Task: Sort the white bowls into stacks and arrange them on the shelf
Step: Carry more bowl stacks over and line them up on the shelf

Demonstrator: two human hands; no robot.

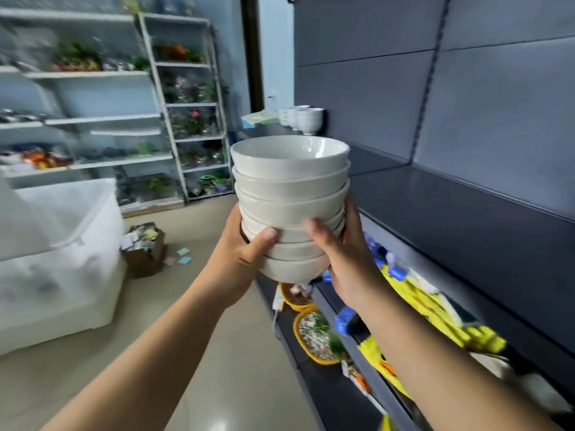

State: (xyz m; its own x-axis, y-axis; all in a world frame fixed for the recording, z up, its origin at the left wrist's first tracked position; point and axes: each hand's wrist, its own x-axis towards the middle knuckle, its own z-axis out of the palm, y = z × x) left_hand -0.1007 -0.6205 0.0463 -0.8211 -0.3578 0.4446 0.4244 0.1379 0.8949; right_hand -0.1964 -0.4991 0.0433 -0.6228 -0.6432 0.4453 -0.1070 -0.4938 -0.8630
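Observation:
A stack of several white bowls (291,194) is held in the air at chest height, just left of the dark grey shelf (460,206). My left hand (239,256) grips the lower bowls from the left, thumb on the front. My right hand (345,259) grips them from the right, thumb across the front. The top bowl is empty and upright. Further back on the same shelf stand several white footed cups (303,119).
Below the grey shelf, lower shelves hold yellow packets (435,309) and orange-rimmed trays (314,337). A large translucent plastic bin (59,253) stands on the floor at left, with a small cardboard box (144,247) behind it. White racks with plants line the far wall.

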